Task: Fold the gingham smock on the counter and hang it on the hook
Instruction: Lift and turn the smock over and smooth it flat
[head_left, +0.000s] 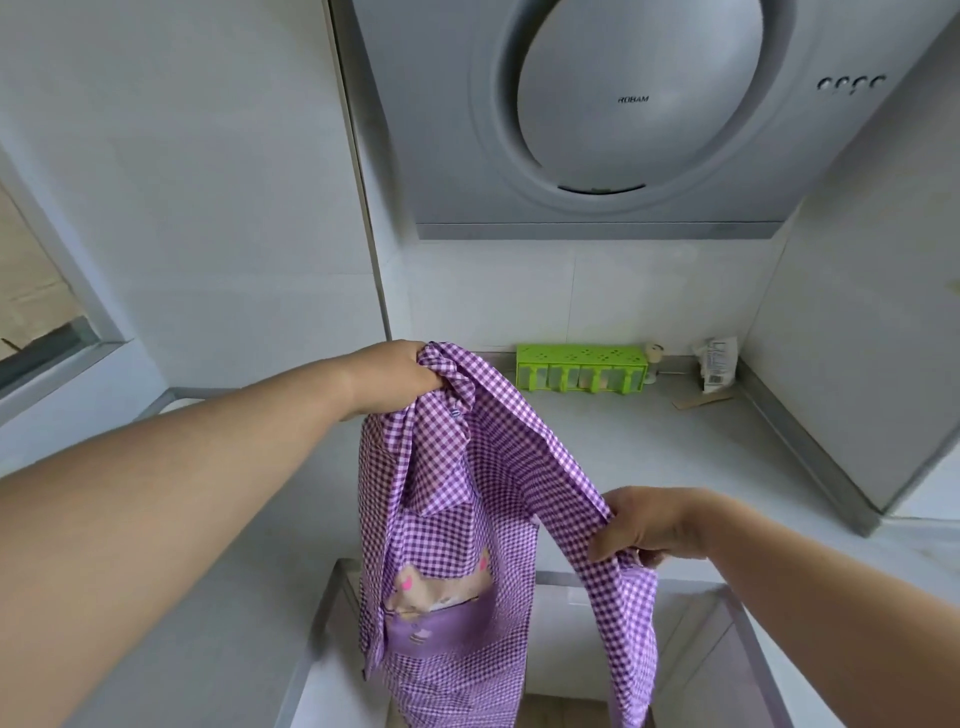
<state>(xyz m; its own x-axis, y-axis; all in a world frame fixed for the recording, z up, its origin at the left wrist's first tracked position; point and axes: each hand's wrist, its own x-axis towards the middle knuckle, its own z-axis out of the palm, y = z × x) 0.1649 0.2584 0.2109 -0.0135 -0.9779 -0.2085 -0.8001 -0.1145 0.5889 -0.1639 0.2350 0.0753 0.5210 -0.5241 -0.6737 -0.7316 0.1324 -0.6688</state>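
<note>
Left hand (395, 379) bunches the top of the gingham smock (457, 519) at frame center, right hand (644, 525) pinches an edge lower right. So the smock hangs lengthwise, off the tabletop (649, 441), left hand higher.

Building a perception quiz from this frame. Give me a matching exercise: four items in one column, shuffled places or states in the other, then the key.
Column 1
1. left hand
2. right hand
3. green spice rack
4. range hood

Column 2
A. on the wall above the counter
B. grips the gingham smock's bunched top, held high
C. stands at the back of the counter
D. pinches a lower strip of the smock

Pairs: 1-B, 2-D, 3-C, 4-A
</note>
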